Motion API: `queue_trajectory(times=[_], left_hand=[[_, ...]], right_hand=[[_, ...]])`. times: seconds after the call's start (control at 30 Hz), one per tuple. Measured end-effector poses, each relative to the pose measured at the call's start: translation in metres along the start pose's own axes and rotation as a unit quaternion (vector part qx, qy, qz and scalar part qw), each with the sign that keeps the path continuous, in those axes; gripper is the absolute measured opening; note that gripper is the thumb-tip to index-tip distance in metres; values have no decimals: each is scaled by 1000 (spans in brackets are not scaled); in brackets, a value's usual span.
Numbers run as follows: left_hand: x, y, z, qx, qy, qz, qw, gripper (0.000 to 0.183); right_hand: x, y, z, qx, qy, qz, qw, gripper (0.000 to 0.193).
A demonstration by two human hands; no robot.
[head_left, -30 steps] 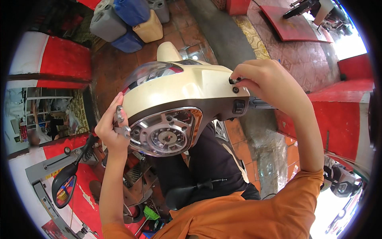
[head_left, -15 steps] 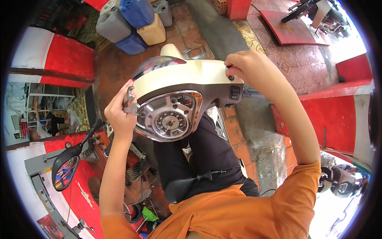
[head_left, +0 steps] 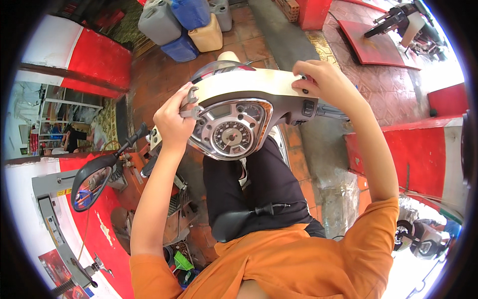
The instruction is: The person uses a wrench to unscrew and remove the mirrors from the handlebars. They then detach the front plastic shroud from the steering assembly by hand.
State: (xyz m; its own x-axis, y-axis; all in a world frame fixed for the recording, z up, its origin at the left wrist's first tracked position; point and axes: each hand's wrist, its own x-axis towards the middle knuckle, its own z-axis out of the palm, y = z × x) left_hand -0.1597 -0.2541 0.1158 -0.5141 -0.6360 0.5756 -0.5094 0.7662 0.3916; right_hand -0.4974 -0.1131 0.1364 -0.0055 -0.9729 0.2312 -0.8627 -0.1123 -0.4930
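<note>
I sit astride a scooter whose cream handlebar cover (head_left: 244,83) surrounds a round instrument cluster (head_left: 232,139). My left hand (head_left: 172,119) is closed around wrenches (head_left: 190,113) at the left of the cluster; two open jaws stick out past the fingers. On the right end of the cover, my right hand (head_left: 323,82) has thumb and fingers pinched together beside a small dark hole (head_left: 305,90). What they grip is too small to make out. A loose black mirror (head_left: 231,225) with a threaded stem lies across my lap.
Another mirror (head_left: 92,184) stands on its stalk at the left. Plastic jerrycans (head_left: 205,34) are grouped ahead on the tiled floor. A red ramp (head_left: 371,45) with a motorcycle lies far right. Low red-and-white walls (head_left: 418,149) flank both sides. A person sits beyond the left wall.
The whole view has shifted, so the handlebar and both hands sit farther right in the picture. The left hand keeps the wrenches; the right hand stays pinched at the same spot.
</note>
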Motion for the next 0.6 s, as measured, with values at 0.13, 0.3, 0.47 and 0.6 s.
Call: queue_trajectory(times=[0.13, 0.3, 0.47, 0.6], left_hand=[[-1, 0, 0, 0, 6, -5, 1000, 32], [1, 3, -1, 9, -1, -7, 1000, 37], [-2, -3, 4, 4, 21, -8, 1000, 30], [-3, -4, 1, 6, 21, -15, 1000, 30]], right_hand=[[-9, 6, -10, 39, -49, -34, 997, 19], [-6, 13, -15, -21, -62, -68, 996, 20], [4, 6, -16, -133, -109, -33, 985, 22], [4, -13, -19, -113, -78, 26, 990, 26]])
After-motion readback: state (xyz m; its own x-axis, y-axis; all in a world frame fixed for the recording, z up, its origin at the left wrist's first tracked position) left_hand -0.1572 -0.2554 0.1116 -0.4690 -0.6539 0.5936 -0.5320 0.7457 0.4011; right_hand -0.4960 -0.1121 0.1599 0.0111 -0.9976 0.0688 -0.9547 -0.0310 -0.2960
